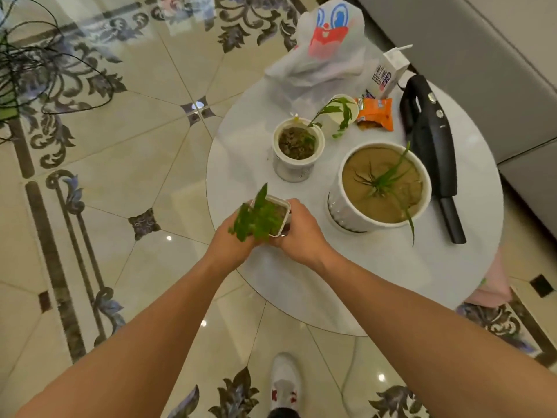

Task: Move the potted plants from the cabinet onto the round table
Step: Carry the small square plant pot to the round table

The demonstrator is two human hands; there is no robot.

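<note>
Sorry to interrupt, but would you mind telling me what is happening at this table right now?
A person holds a small square pot of leafy greens with both the left hand and the right hand, at the near-left edge of the round white table. Two potted plants already stand there: a small white pot and a large white pot.

Both hands and leaves hide the small pot (278, 217) walls.
</note>
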